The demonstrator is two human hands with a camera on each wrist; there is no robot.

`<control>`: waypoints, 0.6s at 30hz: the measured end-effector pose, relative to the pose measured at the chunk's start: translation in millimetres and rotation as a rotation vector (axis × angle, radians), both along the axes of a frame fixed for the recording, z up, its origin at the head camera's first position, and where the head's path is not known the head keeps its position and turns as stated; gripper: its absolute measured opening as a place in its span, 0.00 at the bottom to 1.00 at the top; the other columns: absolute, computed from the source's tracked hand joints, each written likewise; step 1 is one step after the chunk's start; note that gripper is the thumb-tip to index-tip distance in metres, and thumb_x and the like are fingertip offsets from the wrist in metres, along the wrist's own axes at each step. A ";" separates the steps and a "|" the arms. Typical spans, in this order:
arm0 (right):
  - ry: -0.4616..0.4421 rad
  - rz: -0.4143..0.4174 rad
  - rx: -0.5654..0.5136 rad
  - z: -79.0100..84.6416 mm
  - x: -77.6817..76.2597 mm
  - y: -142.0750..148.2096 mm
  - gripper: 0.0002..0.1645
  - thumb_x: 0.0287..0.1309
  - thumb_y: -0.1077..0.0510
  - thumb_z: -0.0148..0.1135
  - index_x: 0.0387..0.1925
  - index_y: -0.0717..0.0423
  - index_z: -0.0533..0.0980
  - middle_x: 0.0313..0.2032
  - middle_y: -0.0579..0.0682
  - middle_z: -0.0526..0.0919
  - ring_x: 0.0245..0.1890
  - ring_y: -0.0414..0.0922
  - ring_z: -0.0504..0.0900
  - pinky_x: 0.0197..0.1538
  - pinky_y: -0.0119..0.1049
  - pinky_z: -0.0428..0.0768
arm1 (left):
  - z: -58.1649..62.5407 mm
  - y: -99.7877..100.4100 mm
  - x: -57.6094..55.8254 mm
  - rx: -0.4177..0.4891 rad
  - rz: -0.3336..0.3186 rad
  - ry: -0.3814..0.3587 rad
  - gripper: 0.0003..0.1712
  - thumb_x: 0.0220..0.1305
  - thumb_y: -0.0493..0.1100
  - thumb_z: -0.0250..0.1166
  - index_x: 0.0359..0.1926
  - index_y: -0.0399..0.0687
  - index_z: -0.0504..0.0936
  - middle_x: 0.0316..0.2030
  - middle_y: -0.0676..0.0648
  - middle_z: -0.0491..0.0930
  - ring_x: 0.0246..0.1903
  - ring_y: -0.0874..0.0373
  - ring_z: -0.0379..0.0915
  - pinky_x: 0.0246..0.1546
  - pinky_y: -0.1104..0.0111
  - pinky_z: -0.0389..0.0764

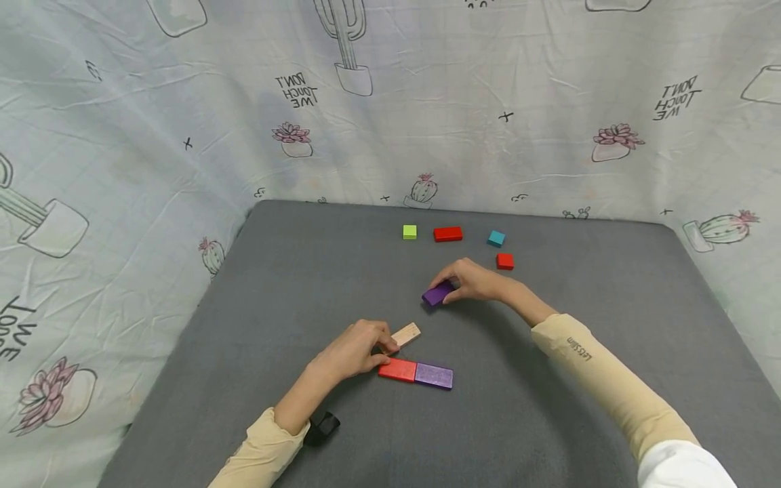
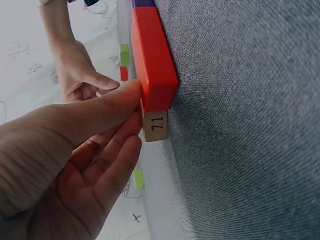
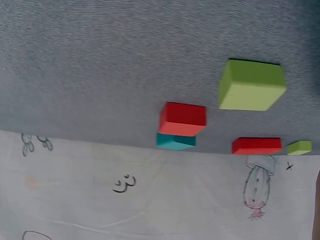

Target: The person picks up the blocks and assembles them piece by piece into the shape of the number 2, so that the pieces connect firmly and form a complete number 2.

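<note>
In the head view, my left hand [image 1: 360, 349] grips the near end of a plain wooden block [image 1: 407, 334], which lies at a slant. Its thumb touches the top edge of a red block [image 1: 397, 369], as the left wrist view also shows. End to end with that red block lies a purple block [image 1: 434, 376]. The wooden block's end [image 2: 156, 126] bears the mark "71". Farther out, my right hand [image 1: 472, 281] pinches a second purple block [image 1: 437, 294] between thumb and fingers. The right wrist view does not show that block.
At the back of the grey table [image 1: 317, 264] are a lime block [image 1: 409, 232], a long red block [image 1: 448, 234], a teal block [image 1: 496, 238] and a small red block [image 1: 504, 261]. Another green block [image 3: 252, 86] appears in the right wrist view. Printed cloth [image 1: 427, 102] hangs behind.
</note>
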State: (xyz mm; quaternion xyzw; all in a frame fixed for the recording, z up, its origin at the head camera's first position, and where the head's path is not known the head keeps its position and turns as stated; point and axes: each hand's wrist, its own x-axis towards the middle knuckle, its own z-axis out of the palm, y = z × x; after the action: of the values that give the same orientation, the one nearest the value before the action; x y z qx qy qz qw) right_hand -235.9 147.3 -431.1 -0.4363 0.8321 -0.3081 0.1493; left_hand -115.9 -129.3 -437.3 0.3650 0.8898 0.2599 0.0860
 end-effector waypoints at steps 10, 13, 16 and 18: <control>0.018 0.038 0.025 -1.2 4.1 -10.5 0.18 0.49 0.63 0.72 0.46 0.59 0.82 0.45 0.51 0.84 0.47 0.45 0.79 0.53 0.45 0.77 | -3.3 -0.8 -2.4 0.023 -0.022 0.005 0.11 0.51 0.34 0.74 0.38 0.42 0.88 0.32 0.51 0.81 0.36 0.60 0.79 0.39 0.69 0.80; 0.029 0.042 0.026 -1.1 4.6 -12.2 0.18 0.49 0.63 0.72 0.46 0.58 0.82 0.45 0.50 0.84 0.47 0.45 0.79 0.52 0.45 0.77 | -3.6 -1.5 -2.6 0.029 -0.022 0.000 0.10 0.51 0.34 0.74 0.38 0.42 0.88 0.32 0.51 0.81 0.36 0.60 0.79 0.39 0.69 0.80; 0.038 0.057 0.024 -0.4 4.9 -14.0 0.19 0.49 0.63 0.72 0.46 0.59 0.82 0.45 0.51 0.84 0.47 0.45 0.80 0.52 0.45 0.77 | -3.6 -2.0 -2.7 0.030 -0.020 -0.007 0.10 0.51 0.34 0.74 0.37 0.42 0.88 0.32 0.51 0.81 0.36 0.60 0.79 0.39 0.69 0.80; 0.048 0.073 0.028 -0.1 5.3 -15.7 0.19 0.49 0.64 0.72 0.46 0.59 0.82 0.45 0.51 0.84 0.47 0.46 0.80 0.51 0.45 0.77 | -3.5 -2.3 -2.8 0.030 -0.019 -0.009 0.10 0.51 0.34 0.74 0.37 0.42 0.88 0.32 0.51 0.81 0.36 0.60 0.79 0.39 0.69 0.80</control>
State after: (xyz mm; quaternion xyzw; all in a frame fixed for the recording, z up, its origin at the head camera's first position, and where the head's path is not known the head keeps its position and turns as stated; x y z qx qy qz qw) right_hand -230.6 131.6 -431.2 -0.4713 0.8233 -0.2801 0.1467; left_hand -118.7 -131.6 -440.8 0.3737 0.8818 0.2740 0.0872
